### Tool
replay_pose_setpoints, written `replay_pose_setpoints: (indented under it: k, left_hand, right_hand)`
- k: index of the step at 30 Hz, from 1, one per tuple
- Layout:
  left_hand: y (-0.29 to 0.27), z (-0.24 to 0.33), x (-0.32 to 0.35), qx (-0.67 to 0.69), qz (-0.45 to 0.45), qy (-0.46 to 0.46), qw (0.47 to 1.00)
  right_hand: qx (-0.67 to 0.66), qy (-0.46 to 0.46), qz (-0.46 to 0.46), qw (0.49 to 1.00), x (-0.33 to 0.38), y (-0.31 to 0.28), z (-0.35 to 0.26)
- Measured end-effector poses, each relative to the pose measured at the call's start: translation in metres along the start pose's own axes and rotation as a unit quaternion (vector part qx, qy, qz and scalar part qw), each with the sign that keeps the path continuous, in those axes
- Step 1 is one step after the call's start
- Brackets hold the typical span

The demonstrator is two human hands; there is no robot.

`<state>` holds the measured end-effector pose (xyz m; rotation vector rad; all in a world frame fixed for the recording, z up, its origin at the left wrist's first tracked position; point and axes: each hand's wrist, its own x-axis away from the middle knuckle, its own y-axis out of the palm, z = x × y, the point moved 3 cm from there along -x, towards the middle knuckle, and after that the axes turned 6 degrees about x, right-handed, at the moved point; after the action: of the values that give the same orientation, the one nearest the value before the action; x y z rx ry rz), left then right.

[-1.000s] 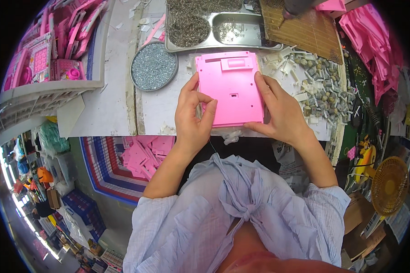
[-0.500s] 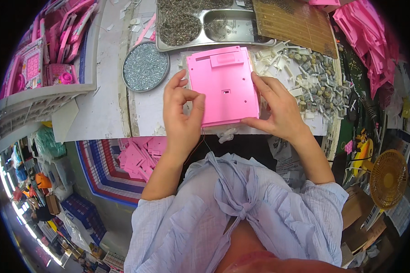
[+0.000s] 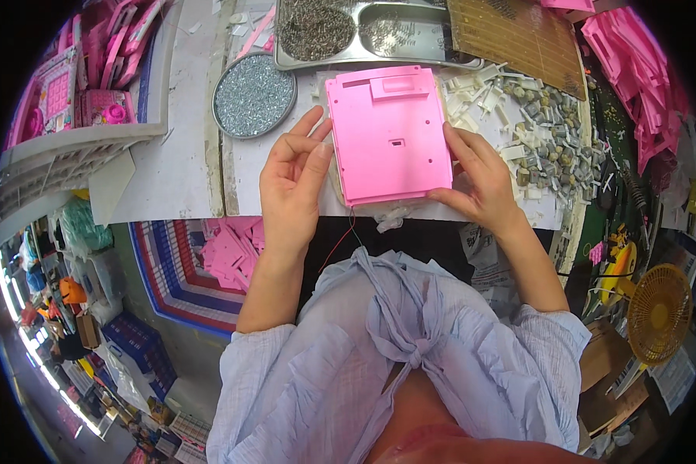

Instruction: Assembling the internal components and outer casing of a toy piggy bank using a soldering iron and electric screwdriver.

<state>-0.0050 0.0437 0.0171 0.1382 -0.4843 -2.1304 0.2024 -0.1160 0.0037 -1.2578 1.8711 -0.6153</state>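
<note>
A pink plastic housing [image 3: 387,166] lies in front of me near the table's front edge. It has a raised rectangular part at its top, a small slot in the middle and several small holes. A thin red wire [image 3: 334,251] hangs from its near edge. My right hand [image 3: 478,176] grips the housing's right side, fingers along the edge and thumb at the near corner. Just off the left edge is my left hand [image 3: 295,166], its fingers loosely bent and apart, with nothing visible in it.
A round dish of small screws [image 3: 255,97] stands left of the housing, beside a metal tray [image 3: 363,62] of small parts. White and grey pieces [image 3: 549,139] are heaped at right. A crate of pink toys [image 3: 124,147] is far left; a fan [image 3: 660,313] stands at right.
The housing has turned slightly and shifted right in view. My left hand has drawn away from its left edge, fingers spreading. The red wire shows more plainly. My right hand stays on the housing.
</note>
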Motion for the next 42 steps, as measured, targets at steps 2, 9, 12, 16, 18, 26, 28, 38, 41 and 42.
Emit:
replay_pose_setpoints:
  k: [2, 9, 12, 16, 18, 26, 28, 38, 41, 42]
  left_hand:
    - [0.004, 0.004, 0.003, -0.036, -0.016, 0.004, 0.999]
    - [0.006, 0.009, 0.001, -0.073, -0.057, -0.013, 0.996]
    - [0.001, 0.009, -0.001, -0.082, -0.055, -0.015, 0.995]
    - [0.003, 0.016, -0.005, -0.077, -0.045, -0.021, 0.996]
    - [0.007, 0.015, -0.005, -0.096, -0.049, -0.005, 0.994]
    - [0.015, -0.006, -0.019, -0.073, -0.05, 0.029, 0.996]
    - [0.021, -0.017, -0.022, -0.027, -0.033, 0.019, 0.999]
    - [0.017, -0.02, -0.031, -0.042, 0.035, 0.062, 0.997]
    - [-0.005, -0.006, -0.038, -0.078, 0.107, 0.046, 0.99]
    - [-0.017, -0.001, -0.041, -0.062, 0.113, 0.056, 0.99]
  right_hand:
    - [0.005, -0.007, 0.011, 1.0, 0.005, 0.004, 0.002]
    - [0.046, 0.019, 0.026, 0.998, 0.01, 0.009, -0.01]
    - [0.059, 0.02, 0.024, 0.998, 0.004, 0.007, -0.014]
    - [0.054, 0.026, 0.023, 0.998, 0.001, 0.004, -0.016]
    - [0.031, 0.033, 0.022, 0.999, 0.0, 0.004, -0.014]
    - [0.001, 0.028, 0.028, 0.999, -0.001, -0.002, -0.014]
    - [-0.01, 0.042, 0.014, 0.999, -0.001, -0.007, -0.012]
    - [-0.154, 0.086, 0.002, 0.984, 0.008, -0.026, 0.0]
    - [-0.119, 0.087, -0.016, 0.989, 0.011, -0.028, 0.013]
    - [-0.108, 0.105, -0.008, 0.989, 0.007, -0.03, 0.011]
